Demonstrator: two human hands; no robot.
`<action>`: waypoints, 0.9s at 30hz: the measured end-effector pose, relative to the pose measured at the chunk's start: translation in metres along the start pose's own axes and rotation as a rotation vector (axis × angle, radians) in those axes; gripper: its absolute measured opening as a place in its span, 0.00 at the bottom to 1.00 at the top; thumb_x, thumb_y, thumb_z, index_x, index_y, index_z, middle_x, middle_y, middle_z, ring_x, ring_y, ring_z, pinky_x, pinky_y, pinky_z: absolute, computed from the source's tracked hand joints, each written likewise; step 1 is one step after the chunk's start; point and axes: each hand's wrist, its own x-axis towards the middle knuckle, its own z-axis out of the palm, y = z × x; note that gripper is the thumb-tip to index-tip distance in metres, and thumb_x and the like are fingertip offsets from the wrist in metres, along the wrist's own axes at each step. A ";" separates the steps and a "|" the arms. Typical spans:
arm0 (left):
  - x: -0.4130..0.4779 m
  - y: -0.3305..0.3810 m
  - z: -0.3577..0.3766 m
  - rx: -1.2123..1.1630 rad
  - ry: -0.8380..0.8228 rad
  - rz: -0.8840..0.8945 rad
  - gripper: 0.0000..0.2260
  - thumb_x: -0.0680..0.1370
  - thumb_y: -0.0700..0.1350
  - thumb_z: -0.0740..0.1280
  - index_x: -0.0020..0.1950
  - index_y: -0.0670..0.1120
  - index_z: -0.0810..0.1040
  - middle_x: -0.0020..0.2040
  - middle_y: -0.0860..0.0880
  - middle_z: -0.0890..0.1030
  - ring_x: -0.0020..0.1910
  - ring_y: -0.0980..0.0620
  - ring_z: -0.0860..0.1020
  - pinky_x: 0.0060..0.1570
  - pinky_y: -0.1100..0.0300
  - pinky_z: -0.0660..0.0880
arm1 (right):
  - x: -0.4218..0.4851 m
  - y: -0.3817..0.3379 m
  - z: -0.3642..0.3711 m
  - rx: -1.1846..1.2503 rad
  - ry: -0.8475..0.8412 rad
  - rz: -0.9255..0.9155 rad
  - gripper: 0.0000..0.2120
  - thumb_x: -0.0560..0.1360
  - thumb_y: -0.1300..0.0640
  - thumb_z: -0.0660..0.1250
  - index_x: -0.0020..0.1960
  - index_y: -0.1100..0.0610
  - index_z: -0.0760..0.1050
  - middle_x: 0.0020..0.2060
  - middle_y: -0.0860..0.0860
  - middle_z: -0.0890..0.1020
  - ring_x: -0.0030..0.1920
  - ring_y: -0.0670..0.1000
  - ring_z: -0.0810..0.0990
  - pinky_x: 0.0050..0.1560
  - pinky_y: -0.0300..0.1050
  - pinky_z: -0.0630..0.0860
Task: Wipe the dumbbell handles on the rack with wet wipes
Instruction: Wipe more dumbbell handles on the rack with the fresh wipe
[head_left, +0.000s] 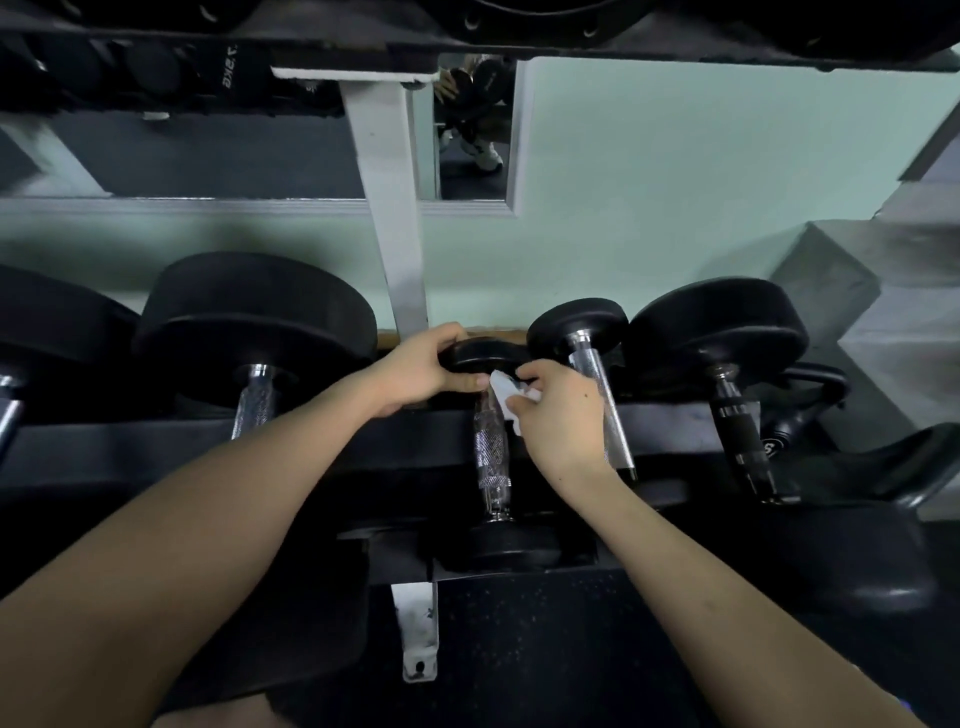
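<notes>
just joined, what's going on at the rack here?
A person is cleaning a dumbbell on the lower rack. The left hand grips the far head of the small middle dumbbell. The right hand pinches a white wet wipe against the top end of its knurled handle. The handle below the wipe is uncovered.

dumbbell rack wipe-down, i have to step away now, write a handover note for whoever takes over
Left hand grips the far head of the centre dumbbell, steadying it.
Right hand pinches the wet wipe against the top of that dumbbell's knurled handle.
Done: cannot tell which handles are already wiped.
Left: the rest of this handle, then likely the thin handle on its right, the black-grip handle beyond and the handle on the left.
</notes>
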 end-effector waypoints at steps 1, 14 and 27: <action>0.001 -0.001 -0.002 -0.005 -0.014 -0.017 0.13 0.68 0.41 0.76 0.42 0.45 0.71 0.38 0.53 0.76 0.40 0.56 0.73 0.44 0.62 0.70 | 0.002 0.000 0.007 0.028 0.018 0.011 0.06 0.75 0.59 0.67 0.49 0.60 0.80 0.42 0.55 0.83 0.43 0.52 0.80 0.42 0.39 0.71; 0.001 0.003 -0.005 0.023 -0.079 -0.041 0.14 0.71 0.42 0.74 0.39 0.49 0.68 0.34 0.55 0.74 0.36 0.57 0.71 0.37 0.65 0.66 | -0.011 0.002 -0.003 -0.101 -0.188 -0.004 0.04 0.70 0.64 0.71 0.39 0.64 0.82 0.34 0.57 0.82 0.38 0.54 0.81 0.32 0.33 0.71; 0.000 0.005 -0.003 0.048 -0.078 -0.032 0.14 0.71 0.44 0.74 0.39 0.49 0.67 0.34 0.53 0.73 0.37 0.54 0.71 0.38 0.60 0.67 | -0.007 -0.019 -0.022 -0.256 -0.284 -0.105 0.04 0.67 0.60 0.75 0.42 0.57 0.85 0.36 0.50 0.84 0.29 0.41 0.75 0.31 0.29 0.67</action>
